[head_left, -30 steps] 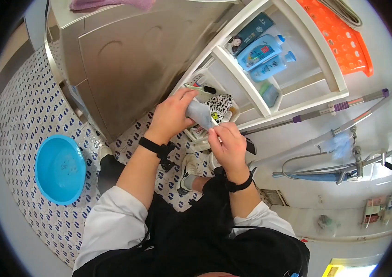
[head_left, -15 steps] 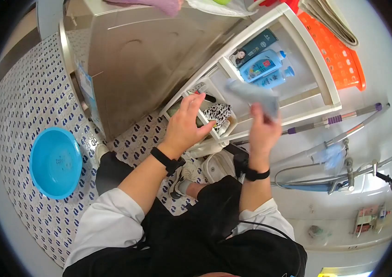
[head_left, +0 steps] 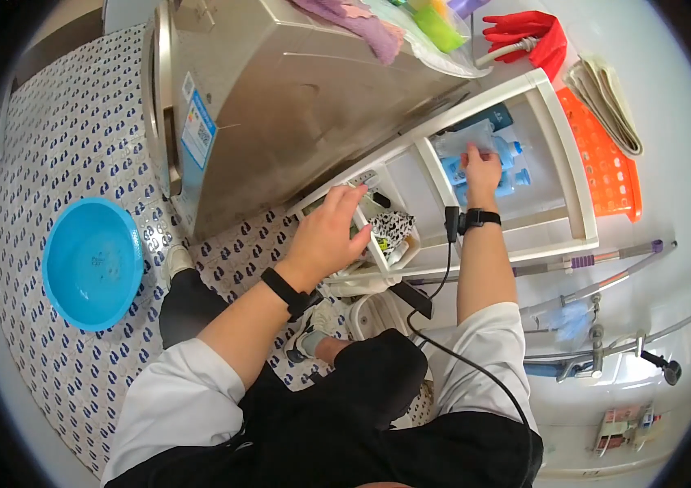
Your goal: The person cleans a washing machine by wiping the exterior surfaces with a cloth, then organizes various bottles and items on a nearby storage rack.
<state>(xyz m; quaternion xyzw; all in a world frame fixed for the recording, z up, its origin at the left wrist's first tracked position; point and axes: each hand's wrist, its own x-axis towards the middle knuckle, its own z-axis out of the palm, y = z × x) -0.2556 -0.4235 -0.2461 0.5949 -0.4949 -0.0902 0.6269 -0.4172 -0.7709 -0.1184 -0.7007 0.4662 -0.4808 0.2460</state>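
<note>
My right hand (head_left: pixel 482 169) reaches into the upper tier of a white shelf rack (head_left: pixel 585 195), fingers closed at the edge of a greyish translucent packet (head_left: pixel 463 140). The packet lies over blue bottles (head_left: pixel 508 153), partly covering them. Behind it is a dark green box (head_left: pixel 492 118), mostly hidden. My left hand (head_left: pixel 328 234) is at the rack's lower tier with thumb and fingers apart, holding nothing; whether it touches the frame I cannot tell. Beside it, a black-and-white patterned cloth item (head_left: pixel 393 226) sits in a white bin among small things.
A metallic appliance (head_left: pixel 280 122) stands left of the rack, a purple cloth (head_left: pixel 354 28) on top. On the right wall are an orange basket (head_left: pixel 601 163), red gloves (head_left: pixel 532 41), poles (head_left: pixel 581 262) and a shower hose. A blue basin (head_left: pixel 93 264) rests on the patterned floor.
My right hand has moved forward with the packet, from in front of the rack into its upper tier over the bottles. My left hand stays by the lower tier. The view has shifted.
</note>
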